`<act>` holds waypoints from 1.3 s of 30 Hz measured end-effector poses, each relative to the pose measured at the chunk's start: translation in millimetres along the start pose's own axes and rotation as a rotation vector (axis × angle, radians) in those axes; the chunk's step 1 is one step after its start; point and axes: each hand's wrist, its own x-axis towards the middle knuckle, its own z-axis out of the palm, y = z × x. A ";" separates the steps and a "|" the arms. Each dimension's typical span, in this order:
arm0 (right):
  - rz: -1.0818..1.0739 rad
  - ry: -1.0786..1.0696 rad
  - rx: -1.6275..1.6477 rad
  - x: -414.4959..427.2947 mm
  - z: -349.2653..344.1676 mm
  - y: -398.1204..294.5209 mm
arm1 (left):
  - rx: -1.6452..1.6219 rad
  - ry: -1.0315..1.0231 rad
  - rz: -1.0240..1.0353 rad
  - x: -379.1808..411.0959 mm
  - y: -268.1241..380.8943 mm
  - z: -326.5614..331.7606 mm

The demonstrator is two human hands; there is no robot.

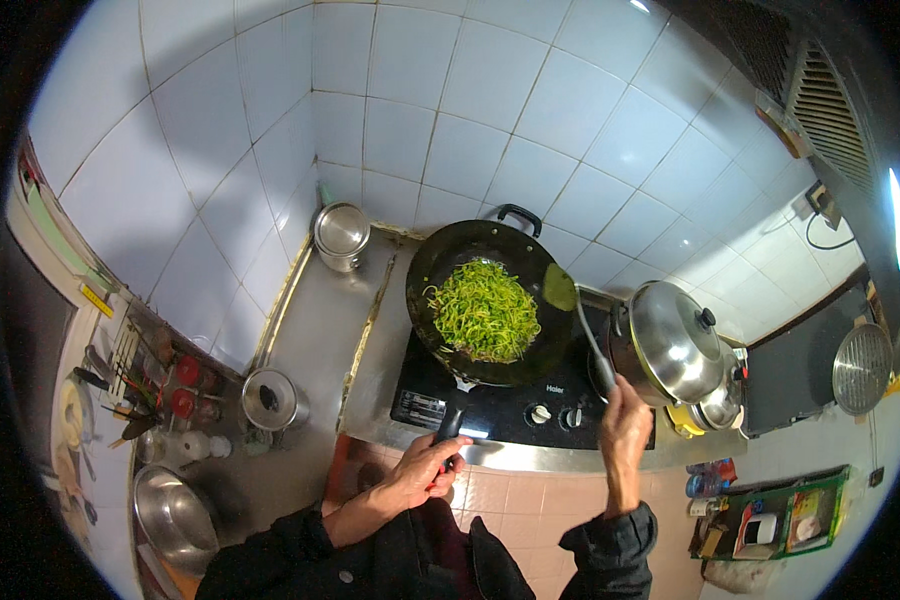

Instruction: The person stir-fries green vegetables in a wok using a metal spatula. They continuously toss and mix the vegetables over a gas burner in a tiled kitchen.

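Note:
A dark wok (450, 247) sits over the left side of a black Haier gas hob (487, 420). In its middle lies a heap of green and yellow shredded vegetables (484, 311). My left hand (424, 469) grips the wok's black long handle (454, 424), which points towards me. My right hand (624, 420) holds a wok spatula (594, 337) by its grey handle end. The spatula's blade (559, 287) is over the wok's right inner side, apart from the heap, with green bits on it. Whether the blade touches the wok wall I cannot tell.
Right of the wok stands a large lidded steel pot (675, 345), close to my right hand. A lidded steel canister (341, 234) is in the back left corner. Another steel pot (270, 401), a steel basin (176, 517) and several jars (187, 386) line the left side. Tiled walls (487, 97) rise behind.

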 end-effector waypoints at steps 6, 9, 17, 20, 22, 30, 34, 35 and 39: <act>0.608 -0.422 0.787 -24.1 42.3 5.2 | 0.012 0.015 0.004 -3.7 5.6 5.2; 0.571 -0.445 0.851 -24.8 12.6 -6.3 | 0.002 0.011 0.002 -2.9 3.5 1.6; 0.185 -0.235 0.348 28.3 27.9 19.5 | 0.008 0.012 0.012 -2.7 2.3 3.1; 0.138 -0.199 0.245 45.4 65.1 32.6 | 0.007 0.009 0.000 -2.2 4.6 4.6; 0.132 -0.315 0.326 52.8 82.6 25.4 | -0.002 0.006 0.000 -3.0 3.8 2.8; 0.496 -0.700 0.851 43.3 44.5 -2.1 | -0.014 -0.008 -0.002 -3.9 2.5 1.2; -0.024 -0.531 0.371 29.7 -13.1 -11.1 | -0.005 0.008 -0.013 -2.3 4.7 3.8; -0.105 -0.536 0.277 29.1 -30.5 -15.8 | -0.001 0.021 -0.014 -3.9 3.9 3.7; -0.370 -0.472 -0.066 16.1 -78.7 -14.9 | 0.008 0.034 -0.023 -3.2 3.4 3.8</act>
